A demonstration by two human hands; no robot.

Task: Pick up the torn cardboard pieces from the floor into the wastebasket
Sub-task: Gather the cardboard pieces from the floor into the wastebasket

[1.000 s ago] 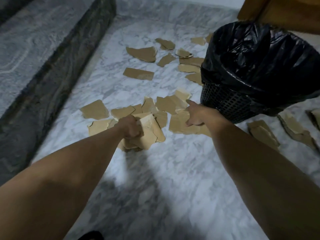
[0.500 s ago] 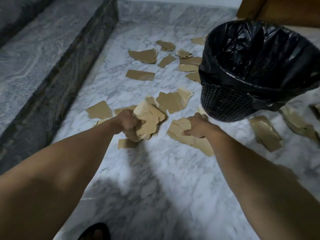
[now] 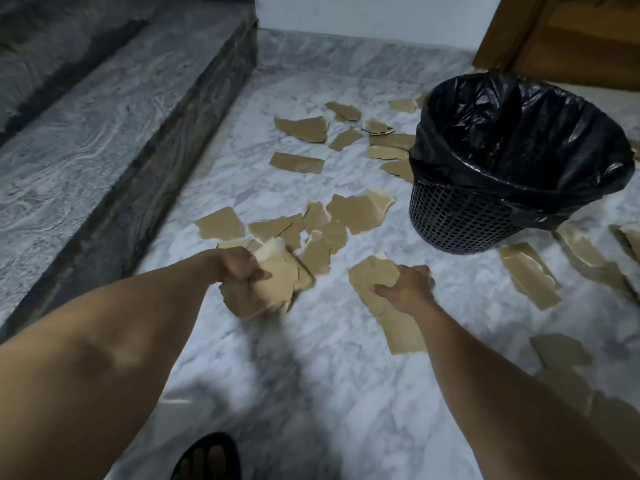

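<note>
Both left hand (image 3: 239, 268), right hand (image 3: 407, 287) gripping cardboard (image 3: 273, 291), withdrawn from wastebasket (image 3: 457, 216)

head-worn view, facing forward and downward

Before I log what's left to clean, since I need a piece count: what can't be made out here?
All in the head view:
Wastebasket interior: the black liner is dark and folded, so any contents are hidden.
Bundle in the left hand: motion blur makes its pieces uncountable.
Right hand: it covers part of its piece, so the grip is unclear.
Pieces at right edge: cut off by the frame.
</note>
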